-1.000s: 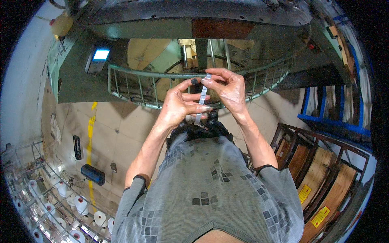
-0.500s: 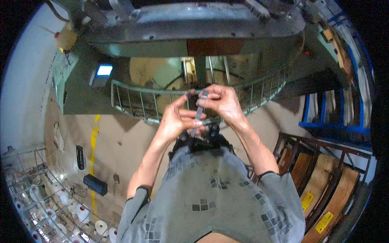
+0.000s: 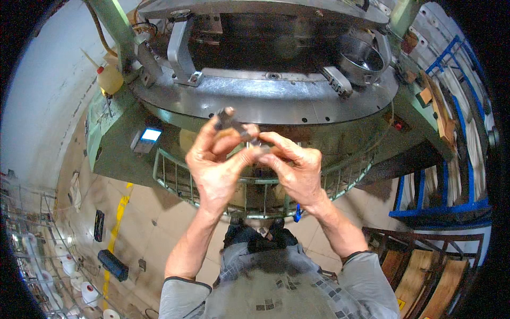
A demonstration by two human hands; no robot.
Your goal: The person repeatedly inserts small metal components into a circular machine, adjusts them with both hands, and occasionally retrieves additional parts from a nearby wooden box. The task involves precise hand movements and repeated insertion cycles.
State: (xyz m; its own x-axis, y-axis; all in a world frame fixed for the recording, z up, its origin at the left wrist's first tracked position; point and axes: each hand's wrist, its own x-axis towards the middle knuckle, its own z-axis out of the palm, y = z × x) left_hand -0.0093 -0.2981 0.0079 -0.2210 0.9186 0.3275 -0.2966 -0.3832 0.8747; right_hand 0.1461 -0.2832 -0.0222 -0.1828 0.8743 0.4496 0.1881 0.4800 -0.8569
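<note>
In front of a round machine's steel ring (image 3: 255,101), both hands are raised close together. My left hand (image 3: 212,165) pinches a small dark grey metal strip (image 3: 237,126), which slants between the hands and is smeared by motion. Its upper end shows near the left index fingertip. My right hand (image 3: 295,165) has thumb and index finger closed on the lower end of the strip, beside the left thumb. Those fingertips hide part of it, so its exact shape cannot be made out.
A metal pot (image 3: 362,59) stands on the ring's right side, a curved grey bracket (image 3: 181,50) on its left. Below runs a green guard rail (image 3: 255,216). A lit screen (image 3: 151,135) and a yellow squeeze bottle (image 3: 110,80) are at left; a blue rack (image 3: 441,215) is at right.
The head view has tipped up, showing more of the ring. Both hands have risen toward it, and the strip has turned from nearly upright to slanting up toward the left.
</note>
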